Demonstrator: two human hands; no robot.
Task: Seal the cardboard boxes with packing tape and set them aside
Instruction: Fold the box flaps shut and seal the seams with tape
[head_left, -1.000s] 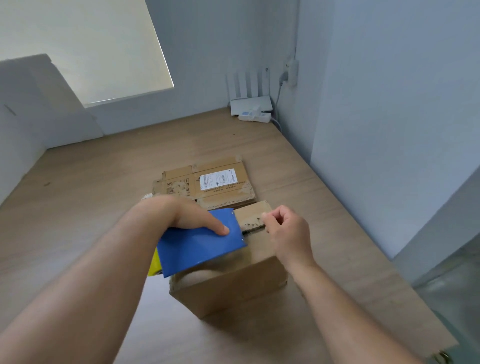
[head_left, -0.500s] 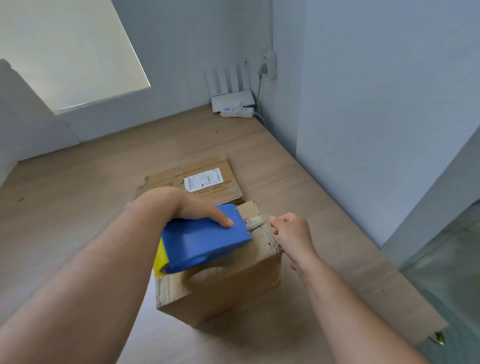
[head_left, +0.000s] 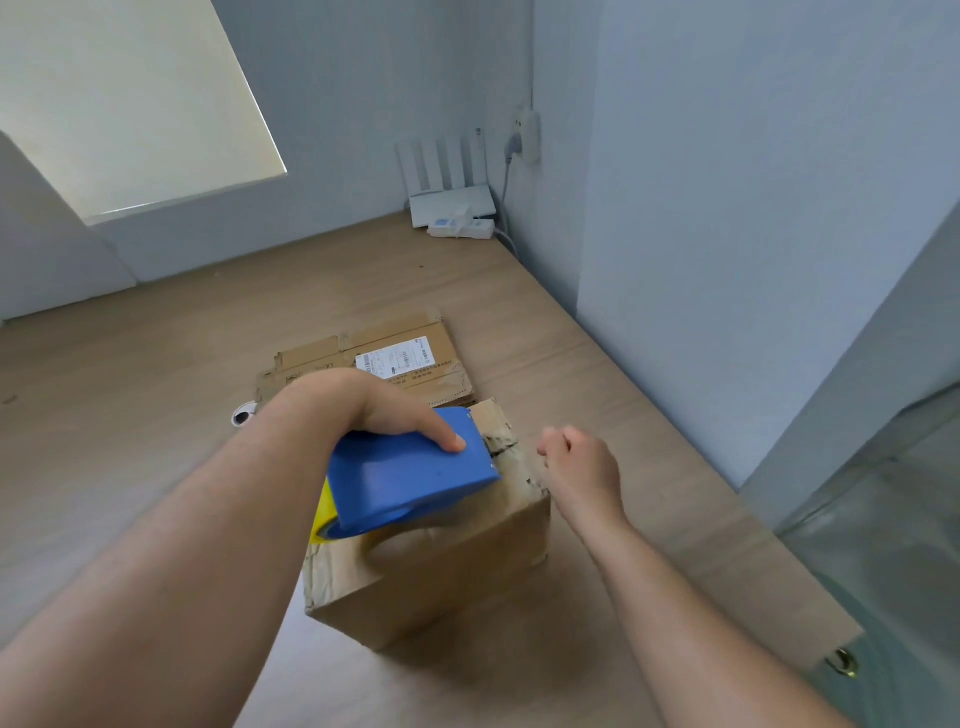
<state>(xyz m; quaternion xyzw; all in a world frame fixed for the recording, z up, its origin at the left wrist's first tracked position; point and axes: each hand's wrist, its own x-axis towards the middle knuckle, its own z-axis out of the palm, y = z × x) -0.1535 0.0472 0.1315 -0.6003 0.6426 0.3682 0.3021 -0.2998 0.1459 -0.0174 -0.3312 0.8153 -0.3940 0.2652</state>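
A small worn cardboard box (head_left: 447, 566) stands on the wooden surface in front of me. My left hand (head_left: 384, 410) grips a blue tape dispenser (head_left: 410, 467) with a yellow roll, held low over the box's top. My right hand (head_left: 582, 467) hovers just past the box's right top edge, a short gap from the dispenser's front. Its fingers are curled and pinched together as if on the tape's end; the tape itself barely shows.
Flattened cardboard (head_left: 415, 358) with a white label lies just behind the box. A small white round object (head_left: 243, 414) sits to its left. A router (head_left: 452, 197) and power strip (head_left: 462, 228) fill the far corner. The wall runs close on the right, a glass edge (head_left: 883, 571) nearer me.
My right hand has drawn away from the dispenser, from the box's top to beyond its right edge. The dispenser stays over the box in my left hand. My head shifted.
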